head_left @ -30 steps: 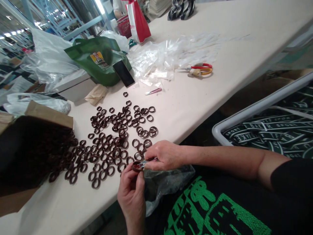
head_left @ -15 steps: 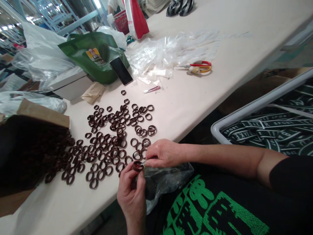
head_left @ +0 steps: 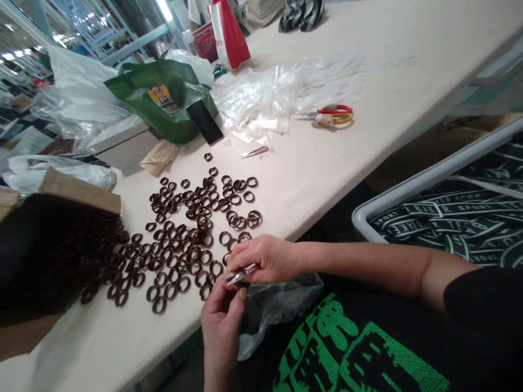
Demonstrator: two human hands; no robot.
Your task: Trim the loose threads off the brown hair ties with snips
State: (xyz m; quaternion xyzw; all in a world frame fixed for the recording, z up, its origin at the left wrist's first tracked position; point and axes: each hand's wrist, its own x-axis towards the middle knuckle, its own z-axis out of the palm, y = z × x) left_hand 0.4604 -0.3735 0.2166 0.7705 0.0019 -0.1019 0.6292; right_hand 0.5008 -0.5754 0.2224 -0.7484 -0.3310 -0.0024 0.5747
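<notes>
My right hand (head_left: 272, 258) is closed around a pair of thread snips (head_left: 244, 274), their silver blades pointing left over the fingertips of my other hand. Thumb and fingers pinched together, my left hand (head_left: 223, 316) holds a dark brown ring, now mostly hidden by the snips and fingers. Both hands meet at the table's near edge. Beside them, many similar brown rings (head_left: 183, 284) lie scattered in a loose pile. The pile runs back into the mouth of a tipped cardboard box (head_left: 81, 190). Under my right hand a clear plastic bag (head_left: 278, 305) lies on my lap.
A second pair of snips (head_left: 255, 152) and red-and-yellow-handled scissors (head_left: 333, 116) lie on the table (head_left: 408, 81). Behind are a phone (head_left: 204, 122), a green bag (head_left: 163, 117) and clear plastic bags (head_left: 278, 87). At right stands a white-rimmed bin (head_left: 362, 218) of printed straps.
My right hand has shifted left and the snips have come into view over my left fingertips. The brown ring, visible before in my left hand, is now mostly covered.
</notes>
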